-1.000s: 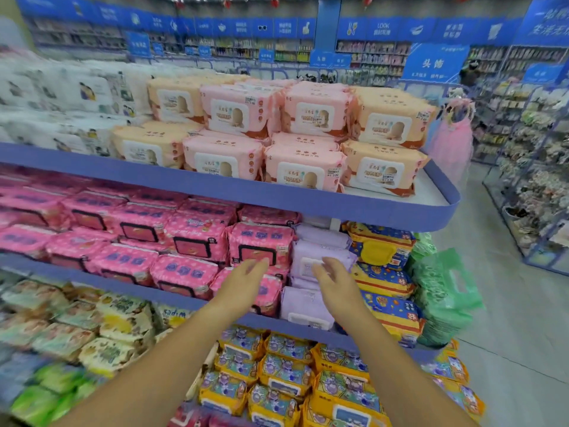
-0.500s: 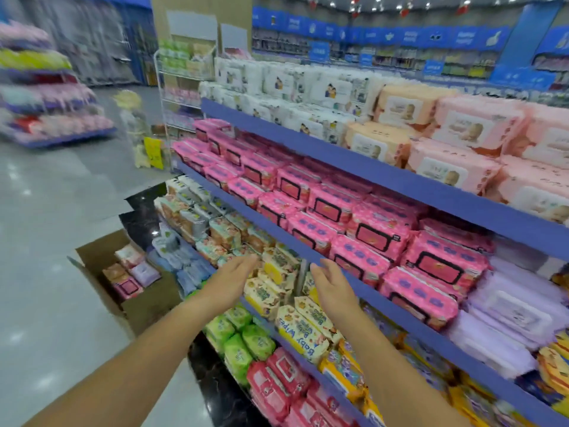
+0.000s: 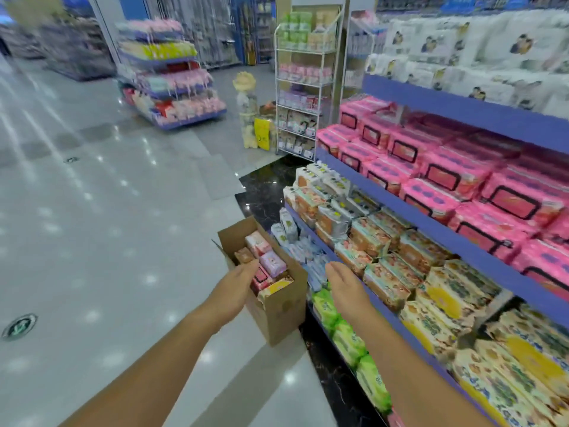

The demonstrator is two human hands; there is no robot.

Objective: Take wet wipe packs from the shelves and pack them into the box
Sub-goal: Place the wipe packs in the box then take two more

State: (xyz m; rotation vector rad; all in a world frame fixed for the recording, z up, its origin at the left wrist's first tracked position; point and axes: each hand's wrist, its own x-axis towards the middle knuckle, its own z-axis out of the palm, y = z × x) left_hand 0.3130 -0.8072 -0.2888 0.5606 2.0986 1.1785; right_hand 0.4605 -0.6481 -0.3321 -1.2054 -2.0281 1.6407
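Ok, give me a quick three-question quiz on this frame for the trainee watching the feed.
1. True or false: the left hand and the right hand both hold nothing.
2. Where does the box stand? A: on the floor beside the shelves. B: on the top shelf. C: on a trolley.
3. Fill in: the packs with dark-framed lids on the middle shelf are ____ in colour.

Key: 1 true; 2 A; 3 pink.
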